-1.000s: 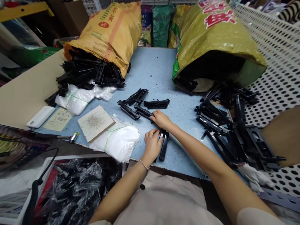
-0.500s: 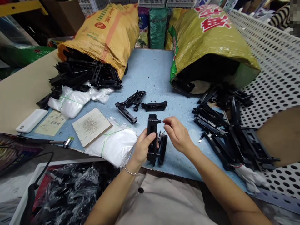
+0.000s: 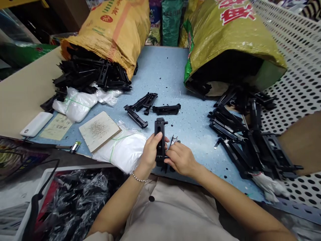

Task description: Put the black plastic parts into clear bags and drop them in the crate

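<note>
My left hand (image 3: pixel 149 151) is wrapped round a long black plastic clip part (image 3: pixel 159 134), held upright above the near edge of the blue table (image 3: pixel 165 70). My right hand (image 3: pixel 181 158) is closed against the lower end of the same part, with a second black piece partly hidden under it. A small metal spring clip (image 3: pixel 174 139) pokes up just above my right hand. Three more loose black parts (image 3: pixel 147 104) lie on the table just beyond my hands.
A yellow sack (image 3: pixel 114 33) at back left spills black parts; a green-yellow sack (image 3: pixel 230 43) at back right does the same, with a heap (image 3: pixel 245 134) to my right. White bags (image 3: pixel 125 150), a board (image 3: pixel 99 130) and a power bank (image 3: pixel 36 124) lie left. A perforated white panel (image 3: pixel 298 77) stands right.
My left hand lifted a black part off the table and stood it upright. My right hand left the far parts, drew back and closed on the part's lower end.
</note>
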Demonstrator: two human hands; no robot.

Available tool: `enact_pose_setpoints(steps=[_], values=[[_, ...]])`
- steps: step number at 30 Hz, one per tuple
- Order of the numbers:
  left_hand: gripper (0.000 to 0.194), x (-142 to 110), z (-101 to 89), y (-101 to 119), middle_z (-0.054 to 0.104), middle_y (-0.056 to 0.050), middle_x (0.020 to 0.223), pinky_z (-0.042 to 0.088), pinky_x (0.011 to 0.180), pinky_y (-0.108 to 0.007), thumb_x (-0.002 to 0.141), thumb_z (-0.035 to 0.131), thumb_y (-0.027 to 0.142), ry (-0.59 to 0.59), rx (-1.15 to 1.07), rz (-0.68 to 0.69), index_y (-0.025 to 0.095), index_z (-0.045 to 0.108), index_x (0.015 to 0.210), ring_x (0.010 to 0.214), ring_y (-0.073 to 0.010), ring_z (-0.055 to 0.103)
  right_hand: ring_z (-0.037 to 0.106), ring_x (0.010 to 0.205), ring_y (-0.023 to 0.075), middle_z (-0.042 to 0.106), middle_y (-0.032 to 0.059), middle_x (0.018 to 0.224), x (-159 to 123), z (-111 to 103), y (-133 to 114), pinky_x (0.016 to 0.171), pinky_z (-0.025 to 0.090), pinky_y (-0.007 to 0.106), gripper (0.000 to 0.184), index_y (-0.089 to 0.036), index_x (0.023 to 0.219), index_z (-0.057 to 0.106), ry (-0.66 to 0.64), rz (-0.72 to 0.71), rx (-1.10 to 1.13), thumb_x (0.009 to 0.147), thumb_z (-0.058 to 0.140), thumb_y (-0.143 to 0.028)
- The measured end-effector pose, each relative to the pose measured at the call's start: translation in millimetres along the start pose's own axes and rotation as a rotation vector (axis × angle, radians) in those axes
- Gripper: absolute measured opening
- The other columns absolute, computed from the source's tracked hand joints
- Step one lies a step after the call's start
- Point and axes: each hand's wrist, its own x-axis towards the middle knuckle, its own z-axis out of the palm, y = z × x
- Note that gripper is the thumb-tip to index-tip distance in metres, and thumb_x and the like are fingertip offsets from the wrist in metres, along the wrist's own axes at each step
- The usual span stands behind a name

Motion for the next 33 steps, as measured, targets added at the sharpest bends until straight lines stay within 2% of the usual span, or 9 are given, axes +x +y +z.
enact_pose_setpoints(steps=[6, 9, 11, 15, 21, 24, 26, 29, 33], values=[[0.068, 20, -19.2, -26, 0.060, 0.000, 0.089, 0.051, 0.067, -0.022, 0.071, 0.066, 0.047, 0.187, 0.125, 0.077, 0.022, 0.036, 0.126, 0.068, -0.0062, 0.058, 0.051, 0.070, 0.0111, 0.059, 0.0037, 0.077, 27, 7, 37, 0.066, 0.036, 0.022, 0.046, -0.015, 0.080, 0.056, -0.347, 0.304, 0.156, 0.103, 0.026, -0.042], [0.046, 29, -26.8, -49, 0.062, -0.006, 0.098, 0.052, 0.089, -0.034, 0.078, 0.056, 0.037, 0.192, 0.386, 0.091, 0.017, 0.049, 0.120, 0.088, -0.0120, 0.060, 0.053, 0.102, 0.0179, 0.060, 0.0097, 0.112, 67, 7, 89, 0.089, 0.038, 0.028, 0.029, -0.016, 0.108, 0.060, -0.240, 0.470, -0.048, 0.100, 0.036, -0.029], [0.036, 29, -27.2, -63, 0.057, -0.011, 0.120, 0.039, 0.111, -0.041, 0.080, 0.053, 0.030, 0.199, 0.584, 0.196, 0.016, 0.059, 0.112, 0.117, -0.0181, 0.053, 0.040, 0.126, 0.0228, 0.046, 0.0137, 0.137, 90, 10, 122, 0.106, 0.027, 0.036, 0.034, -0.015, 0.126, 0.054, -0.210, 0.551, -0.089, 0.093, 0.044, -0.016], [0.038, 25, -27.3, -68, 0.051, -0.011, 0.133, 0.024, 0.122, -0.043, 0.080, 0.054, 0.031, 0.148, 0.678, 0.287, 0.018, 0.063, 0.114, 0.133, -0.0209, 0.041, 0.040, 0.124, 0.0278, 0.053, 0.0219, 0.125, 104, 7, 154, 0.108, 0.023, 0.043, 0.035, -0.006, 0.120, 0.057, -0.221, 0.663, -0.010, 0.086, 0.054, -0.015], [0.069, 26, -18.7, -34, 0.043, -0.007, 0.144, 0.034, 0.117, -0.032, 0.078, 0.059, 0.053, 0.036, 0.104, 0.256, 0.027, 0.038, 0.137, 0.133, -0.0137, 0.044, 0.059, 0.091, 0.0161, 0.063, 0.0129, 0.105, 61, 3, 97, 0.082, 0.047, 0.029, 0.043, -0.009, 0.111, 0.059, -0.230, 0.740, 0.306, 0.099, 0.030, -0.038], [0.064, 23, -5.4, -20, 0.054, -0.007, 0.132, 0.045, 0.105, -0.028, 0.075, 0.062, 0.054, -0.120, -0.113, 0.194, 0.024, 0.043, 0.129, 0.120, -0.0136, 0.055, 0.061, 0.080, 0.0138, 0.064, 0.0114, 0.098, 30, 9, 50, 0.074, 0.051, 0.027, 0.049, -0.011, 0.105, 0.059, -0.325, 0.894, 1.003, 0.094, 0.038, -0.054], [0.054, 18, 0.8, -14, 0.063, -0.007, 0.109, 0.052, 0.089, -0.026, 0.075, 0.062, 0.051, -0.115, -0.085, 0.129, 0.018, 0.051, 0.116, 0.098, -0.0123, 0.063, 0.061, 0.084, 0.0149, 0.062, 0.0100, 0.101, 17, 7, 32, 0.076, 0.051, 0.029, 0.048, -0.013, 0.102, 0.058, -0.311, 0.991, 1.220, 0.088, 0.049, -0.058], [0.051, 6, 4.6, -9, 0.060, -0.001, 0.084, 0.052, 0.067, -0.022, 0.075, 0.062, 0.053, -0.022, 0.075, 0.122, 0.017, 0.049, 0.110, 0.070, -0.0081, 0.060, 0.058, 0.091, 0.0152, 0.061, 0.0083, 0.102, 15, -11, 32, 0.081, 0.048, 0.030, 0.045, -0.015, 0.102, 0.057, -0.095, 0.903, 0.802, 0.091, 0.046, -0.057], [0.062, -10, 10.1, -7, 0.058, 0.000, 0.084, 0.051, 0.059, -0.021, 0.078, 0.052, 0.060, -0.023, 0.204, 0.137, 0.024, 0.039, 0.127, 0.062, -0.0069, 0.058, 0.051, 0.094, 0.0177, 0.058, 0.0105, 0.101, 28, -30, 49, 0.086, 0.042, 0.033, 0.046, -0.014, 0.107, 0.056, -0.013, 0.463, 0.089, 0.096, 0.037, -0.054]])
